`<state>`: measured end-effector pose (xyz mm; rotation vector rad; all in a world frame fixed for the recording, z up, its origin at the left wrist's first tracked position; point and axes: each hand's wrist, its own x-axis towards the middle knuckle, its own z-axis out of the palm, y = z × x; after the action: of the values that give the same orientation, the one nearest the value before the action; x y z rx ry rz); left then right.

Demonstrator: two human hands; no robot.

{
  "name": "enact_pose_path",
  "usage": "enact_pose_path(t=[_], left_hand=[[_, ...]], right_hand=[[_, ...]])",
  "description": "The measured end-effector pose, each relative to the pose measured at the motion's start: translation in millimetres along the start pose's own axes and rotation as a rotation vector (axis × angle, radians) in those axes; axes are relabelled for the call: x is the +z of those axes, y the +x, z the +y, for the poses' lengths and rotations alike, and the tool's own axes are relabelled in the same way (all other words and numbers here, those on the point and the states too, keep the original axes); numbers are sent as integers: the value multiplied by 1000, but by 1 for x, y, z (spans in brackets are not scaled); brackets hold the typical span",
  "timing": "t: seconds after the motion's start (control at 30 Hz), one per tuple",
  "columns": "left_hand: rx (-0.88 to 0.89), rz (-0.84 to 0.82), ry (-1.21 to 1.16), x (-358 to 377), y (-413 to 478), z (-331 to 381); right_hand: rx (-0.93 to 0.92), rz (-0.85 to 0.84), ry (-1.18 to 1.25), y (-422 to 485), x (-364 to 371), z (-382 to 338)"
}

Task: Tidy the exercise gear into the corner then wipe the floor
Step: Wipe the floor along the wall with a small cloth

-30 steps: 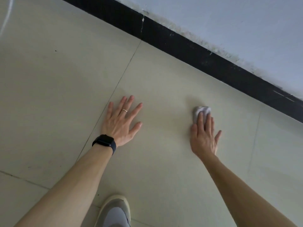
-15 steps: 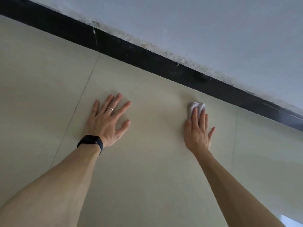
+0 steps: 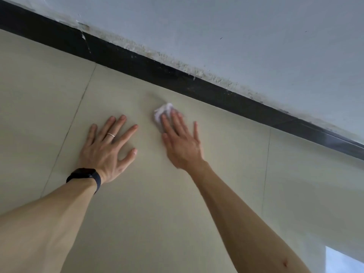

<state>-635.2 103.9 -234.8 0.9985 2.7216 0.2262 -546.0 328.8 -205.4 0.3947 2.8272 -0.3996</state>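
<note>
A small crumpled white cloth (image 3: 162, 111) lies on the beige tiled floor (image 3: 149, 203) close to the black skirting. My right hand (image 3: 180, 138) presses flat on the cloth, and its fingertips cover most of it. My left hand (image 3: 107, 146) rests flat on the floor just to the left, fingers spread, holding nothing. It wears a ring and a black watch (image 3: 85, 176) on the wrist. No exercise gear is in view.
A black skirting board (image 3: 197, 83) runs diagonally from upper left to right, with a pale wall (image 3: 236, 36) above it, its paint rough along the skirting. Thin grout lines cross the floor on both sides. A bright patch of light (image 3: 342, 261) lies at the bottom right.
My right hand has slid the cloth to the left, closer to my left hand. The view has tilted up toward the wall, and the shoe has left the frame.
</note>
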Motion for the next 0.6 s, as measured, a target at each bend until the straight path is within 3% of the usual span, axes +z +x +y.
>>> enact_pose_path(t=[0.13,0.2,0.27,0.37,0.43,0.5,0.6], left_hand=[[-3,7,2,-1,4,2],[-1,13,-8,0,4,2],[12,20,-23,0,3,4],[22,7,-39,1,-1,2],[17,-1,-62,0,-1,3],[6,6,-74,-1,-2,3],[14,13,-85,-2,0,2]], right_hand=[[748,175,179,-20,-12,76],[958,231,313,-15,-14,78],[823,183,289,-10,-10,54],[169,-38,66,-14,-2,4],[-112,-172,-70,-15,-4,-11],[-119,-214,-133,-5,-17,-2],[226,-181,-98,9,-31,18]])
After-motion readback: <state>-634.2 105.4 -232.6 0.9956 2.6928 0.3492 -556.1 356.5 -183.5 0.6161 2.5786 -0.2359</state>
